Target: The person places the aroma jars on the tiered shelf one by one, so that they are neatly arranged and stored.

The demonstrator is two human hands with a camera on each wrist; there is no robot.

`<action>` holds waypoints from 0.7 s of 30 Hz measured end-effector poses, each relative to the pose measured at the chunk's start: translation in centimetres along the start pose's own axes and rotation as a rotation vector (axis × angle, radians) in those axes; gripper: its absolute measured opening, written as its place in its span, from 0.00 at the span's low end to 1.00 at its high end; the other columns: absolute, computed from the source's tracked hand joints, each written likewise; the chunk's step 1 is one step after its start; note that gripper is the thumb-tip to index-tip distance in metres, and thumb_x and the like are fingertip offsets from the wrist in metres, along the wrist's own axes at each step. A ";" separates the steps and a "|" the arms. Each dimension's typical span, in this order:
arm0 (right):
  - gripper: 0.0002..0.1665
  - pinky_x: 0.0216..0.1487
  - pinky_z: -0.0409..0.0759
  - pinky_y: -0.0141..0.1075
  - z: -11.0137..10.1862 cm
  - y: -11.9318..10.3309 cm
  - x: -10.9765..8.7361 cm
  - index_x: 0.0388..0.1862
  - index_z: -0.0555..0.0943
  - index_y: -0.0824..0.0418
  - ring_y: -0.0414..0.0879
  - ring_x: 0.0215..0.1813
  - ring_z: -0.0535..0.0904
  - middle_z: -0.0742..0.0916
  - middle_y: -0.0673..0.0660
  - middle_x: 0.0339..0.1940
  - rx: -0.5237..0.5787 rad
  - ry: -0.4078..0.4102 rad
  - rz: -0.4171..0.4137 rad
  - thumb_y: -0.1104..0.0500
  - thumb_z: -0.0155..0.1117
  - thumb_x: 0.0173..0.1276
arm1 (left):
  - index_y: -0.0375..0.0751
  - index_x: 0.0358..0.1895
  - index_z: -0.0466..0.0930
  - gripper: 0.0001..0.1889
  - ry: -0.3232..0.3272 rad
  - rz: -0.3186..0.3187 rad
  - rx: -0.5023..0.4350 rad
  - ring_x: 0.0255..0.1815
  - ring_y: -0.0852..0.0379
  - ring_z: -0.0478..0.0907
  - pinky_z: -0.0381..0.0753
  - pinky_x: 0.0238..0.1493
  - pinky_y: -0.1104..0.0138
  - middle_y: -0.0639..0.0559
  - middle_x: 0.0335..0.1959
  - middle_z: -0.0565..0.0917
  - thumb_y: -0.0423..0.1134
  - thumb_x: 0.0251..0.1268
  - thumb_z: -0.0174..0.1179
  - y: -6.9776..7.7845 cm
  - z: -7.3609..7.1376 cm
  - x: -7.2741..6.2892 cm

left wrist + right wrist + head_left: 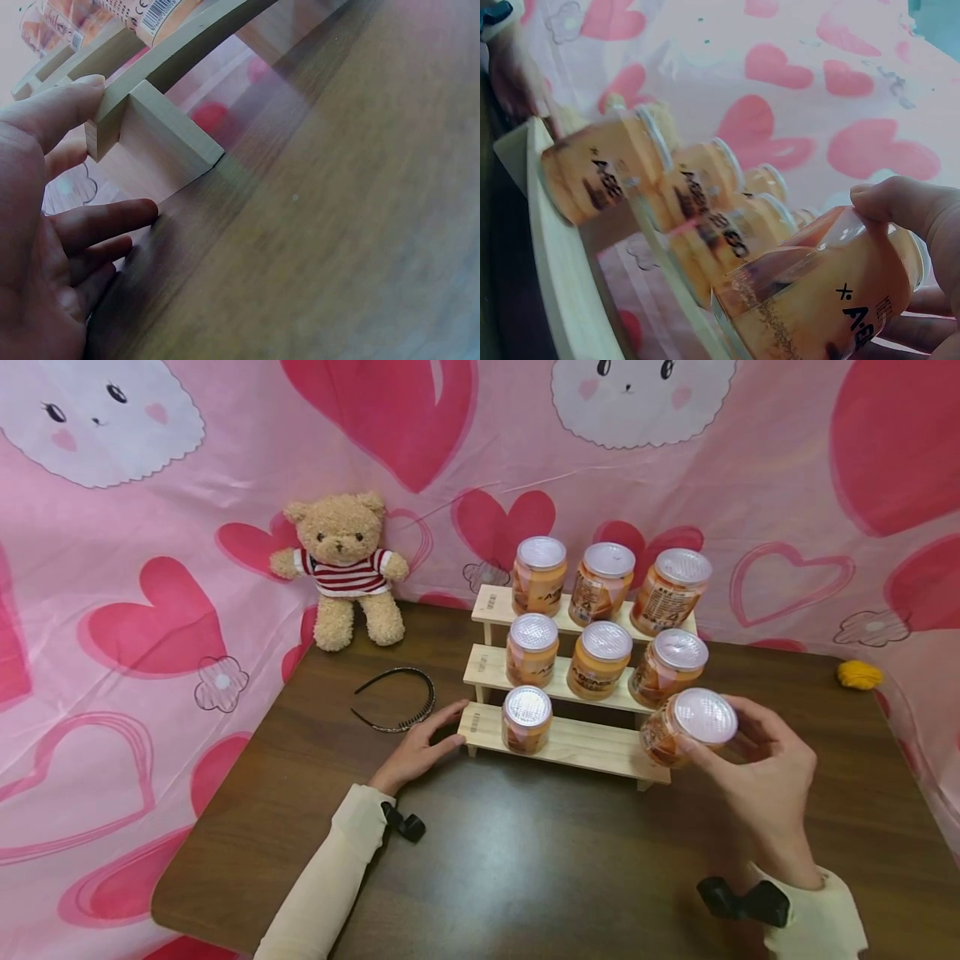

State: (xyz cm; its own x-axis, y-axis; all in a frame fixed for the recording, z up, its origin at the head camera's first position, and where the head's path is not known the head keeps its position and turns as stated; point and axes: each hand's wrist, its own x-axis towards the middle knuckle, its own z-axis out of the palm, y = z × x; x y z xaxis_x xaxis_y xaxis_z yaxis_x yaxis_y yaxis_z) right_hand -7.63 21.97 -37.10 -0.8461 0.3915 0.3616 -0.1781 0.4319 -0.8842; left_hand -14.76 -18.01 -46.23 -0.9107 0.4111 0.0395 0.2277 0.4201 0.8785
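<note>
My right hand (768,768) grips an orange-labelled jar (660,735) with a silvery lid, thumb on the near side and fingers round the far side. The jar tilts over the right end of the bottom step of a pale wooden three-step stand (585,743). My left hand (420,747) is at that step's left end. In the left wrist view its thumb (90,84) touches the plank (142,79), with the other fingers extended below. One like jar (527,722) stands upright toward the bottom step's left; three stand on each step above.
A teddy bear (345,568) in a striped shirt sits at the back left of the brown table (480,868). A dark headband (412,718) lies left of the stand, and a small yellow bundle (859,675) at the far right. A pink heart-patterned cloth (247,468) hangs behind.
</note>
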 end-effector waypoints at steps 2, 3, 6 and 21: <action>0.36 0.45 0.78 0.16 0.7 0.0 -0.1 0.57 0.84 0.60 0.29 0.46 0.84 0.87 0.34 0.44 0.003 -0.027 0.016 0.71 0.83 0.44 | 0.40 0.77 0.62 0.31 0.000 -0.004 -0.001 0.74 0.39 0.69 0.65 0.72 0.42 0.39 0.74 0.70 0.37 0.74 0.58 0.0 0.0 0.0; 0.36 0.45 0.78 0.16 1.0 0.0 -0.1 0.57 0.84 0.59 0.29 0.46 0.84 0.87 0.34 0.44 0.000 -0.037 0.026 0.70 0.83 0.44 | 0.40 0.77 0.62 0.31 0.000 -0.006 -0.002 0.74 0.39 0.69 0.65 0.72 0.42 0.39 0.74 0.70 0.37 0.74 0.58 -0.1 0.0 0.0; 0.36 0.45 0.78 0.16 1.9 0.0 -0.2 0.57 0.84 0.58 0.29 0.46 0.83 0.87 0.34 0.44 0.000 -0.068 0.048 0.68 0.84 0.45 | 0.41 0.77 0.62 0.31 0.000 -0.011 -0.008 0.74 0.39 0.68 0.65 0.72 0.42 0.39 0.75 0.70 0.37 0.74 0.58 -0.1 0.0 0.0; 0.34 0.46 0.79 0.17 5.0 0.6 -0.8 0.56 0.84 0.60 0.27 0.46 0.83 0.86 0.34 0.45 0.042 -0.184 0.061 0.66 0.84 0.46 | 0.42 0.77 0.62 0.30 0.010 -0.011 -0.003 0.74 0.40 0.68 0.65 0.72 0.42 0.40 0.75 0.70 0.38 0.74 0.57 -0.4 0.2 0.0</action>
State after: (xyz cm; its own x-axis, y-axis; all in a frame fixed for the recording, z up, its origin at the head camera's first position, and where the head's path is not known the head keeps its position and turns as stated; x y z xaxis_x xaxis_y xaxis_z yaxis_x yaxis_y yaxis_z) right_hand -9.55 17.88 -39.38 -0.9329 0.2590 0.2503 -0.1411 0.3765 -0.9156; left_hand -14.82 -18.01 -46.63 -0.9165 0.3985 0.0341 0.2163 0.4222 0.8803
